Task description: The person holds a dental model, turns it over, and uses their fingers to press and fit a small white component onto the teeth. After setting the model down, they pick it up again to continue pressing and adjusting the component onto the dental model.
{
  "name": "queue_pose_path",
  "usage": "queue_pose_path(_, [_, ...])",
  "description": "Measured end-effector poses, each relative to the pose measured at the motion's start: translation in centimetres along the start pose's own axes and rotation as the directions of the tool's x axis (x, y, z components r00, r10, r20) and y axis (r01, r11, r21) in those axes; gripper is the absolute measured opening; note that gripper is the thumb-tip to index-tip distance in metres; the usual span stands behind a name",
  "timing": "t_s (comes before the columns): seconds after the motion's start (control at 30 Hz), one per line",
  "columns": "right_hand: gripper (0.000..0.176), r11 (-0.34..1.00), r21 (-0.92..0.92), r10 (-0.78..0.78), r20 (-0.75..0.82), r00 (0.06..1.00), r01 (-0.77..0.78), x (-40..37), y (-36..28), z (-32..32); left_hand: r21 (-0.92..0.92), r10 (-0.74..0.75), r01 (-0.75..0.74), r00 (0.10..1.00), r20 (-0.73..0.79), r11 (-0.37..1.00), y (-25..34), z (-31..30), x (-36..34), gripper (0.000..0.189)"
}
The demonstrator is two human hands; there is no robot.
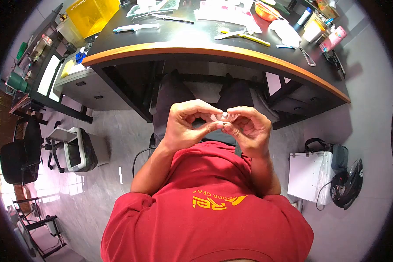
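Observation:
Between the fingertips of both hands is a small denture-like piece (224, 117), pale pink and partly see-through, with a white part on top. My left hand (185, 125) pinches its left side with thumb and forefinger. On its right side, my right hand (252, 130) grips it the same way, with the other fingers curled. The two thumbs nearly meet at the near edge. Fingers hide much of the piece, so its full shape does not show. Both hands are held above my lap, in front of the table's near edge.
Ahead stands a black table (170, 38) with a wooden edge. On it lie a yellow-handled tool (253, 39), a white-and-blue tool (136, 27), a white cloth (285, 33) and an orange bowl (266, 12). A bin (76, 150) stands on the floor at left.

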State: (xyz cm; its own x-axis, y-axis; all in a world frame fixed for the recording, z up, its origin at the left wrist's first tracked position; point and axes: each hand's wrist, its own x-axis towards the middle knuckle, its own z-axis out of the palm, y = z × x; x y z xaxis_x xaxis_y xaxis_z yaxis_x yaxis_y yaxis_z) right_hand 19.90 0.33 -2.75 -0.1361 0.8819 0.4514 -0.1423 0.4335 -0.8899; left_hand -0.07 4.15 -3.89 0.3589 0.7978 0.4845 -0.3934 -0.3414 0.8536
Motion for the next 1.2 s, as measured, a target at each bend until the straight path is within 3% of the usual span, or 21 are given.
queue_pose_path(0.6, [0.029,0.999,-0.019,0.030,-0.010,0.999,-0.030,-0.07,-0.18,0.04,-0.004,-0.109,0.109,0.994,-0.014,0.994,0.47,0.10,-0.11,0.027])
queue_pose_path(1.2, [0.029,0.999,-0.006,0.050,-0.008,0.999,-0.050,-0.06,-0.29,0.04,0.041,-0.071,0.071,0.997,-0.001,0.997,0.46,-0.01,0.01,0.026])
